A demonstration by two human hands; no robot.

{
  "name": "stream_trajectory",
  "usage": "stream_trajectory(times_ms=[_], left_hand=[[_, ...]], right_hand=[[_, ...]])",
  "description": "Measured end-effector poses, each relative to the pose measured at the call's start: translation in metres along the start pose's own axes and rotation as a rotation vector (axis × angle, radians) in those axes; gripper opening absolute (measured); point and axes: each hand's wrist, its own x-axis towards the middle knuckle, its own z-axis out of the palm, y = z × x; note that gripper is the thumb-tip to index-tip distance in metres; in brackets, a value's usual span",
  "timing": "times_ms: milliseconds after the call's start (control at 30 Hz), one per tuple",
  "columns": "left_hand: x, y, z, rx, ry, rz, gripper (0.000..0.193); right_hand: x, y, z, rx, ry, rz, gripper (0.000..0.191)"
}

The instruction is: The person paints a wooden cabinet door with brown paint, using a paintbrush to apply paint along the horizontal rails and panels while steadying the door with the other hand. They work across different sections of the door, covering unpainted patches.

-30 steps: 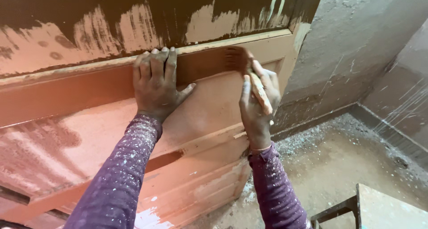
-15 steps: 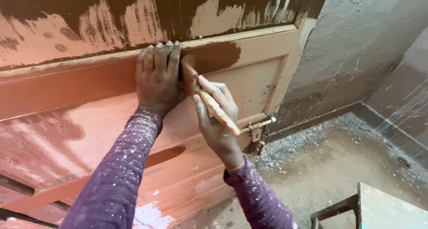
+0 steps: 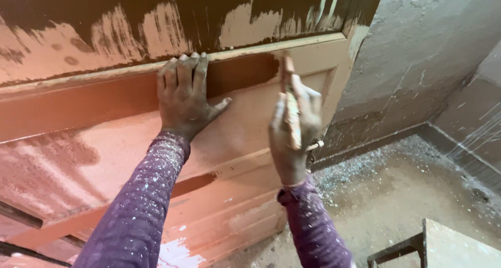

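- Left hand [image 3: 183, 98] lies flat, fingers spread, on a wooden door [image 3: 104, 158].
- Right hand [image 3: 293, 127] grips a paintbrush [image 3: 290, 98] — bristles touching brown paint [image 3: 242, 72].

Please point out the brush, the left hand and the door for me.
brush [image 3: 292, 114], head view, on its handle held in the right hand.
left hand [image 3: 182, 98], head view, on its back, flat against the door.
door [image 3: 104, 163], head view, on a bare pink panel.

A single head-worn view looks steeply down and forward, close on the door [image 3: 104, 143], perhaps slightly tilted.
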Motion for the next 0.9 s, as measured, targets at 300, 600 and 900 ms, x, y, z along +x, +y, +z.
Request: stream_trajectory(times_ms=[300, 600, 900], left_hand=[[-0.003, 0.002, 0.003, 0.016, -0.002, -0.020, 0.096], [-0.002, 0.001, 0.005, 0.017, 0.009, -0.006, 0.094], [-0.004, -0.003, 0.002, 0.052, -0.028, 0.017, 0.094]], right_hand=[[-0.003, -0.011, 0.004, 0.381, -0.279, -0.055, 0.028], [0.021, 0.011, -0.024, 0.087, -0.058, -0.130, 0.019], [-0.012, -0.018, 0.010, 0.289, -0.195, -0.087, 0.030]])
